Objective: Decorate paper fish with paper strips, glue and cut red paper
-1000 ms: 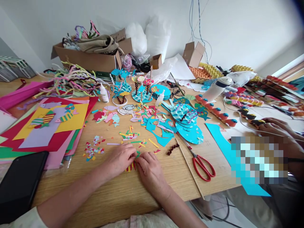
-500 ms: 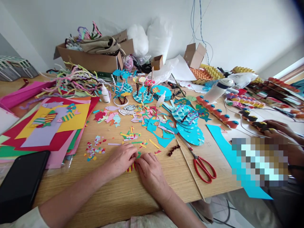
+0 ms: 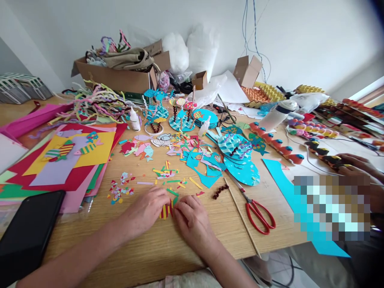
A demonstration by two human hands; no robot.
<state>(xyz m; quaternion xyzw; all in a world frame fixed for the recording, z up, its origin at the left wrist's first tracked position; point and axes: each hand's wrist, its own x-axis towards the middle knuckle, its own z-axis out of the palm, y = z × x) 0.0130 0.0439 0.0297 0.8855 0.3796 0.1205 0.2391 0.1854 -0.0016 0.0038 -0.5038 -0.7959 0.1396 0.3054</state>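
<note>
A small red and yellow striped paper fish with a green end piece lies on the table between my hands. My left hand has its fingers curled together at the left edge of the paper fish. From the other side, my right hand is closed, thumb and fingertips pressed at the fish's right edge. My hands cover part of it. Just beyond them are loose paper strips, and to the left a scatter of tiny cut paper bits.
Red-handled scissors, a wooden stick and a brown pipe cleaner lie to the right. Coloured paper sheets and a black phone are on the left. Glue bottles stand behind. A co-worker's hand is at far right.
My left hand has drawn slightly left, leaving a gap between my hands. More of the striped paper fish and its green piece shows. The right hand stays nearly in place.
</note>
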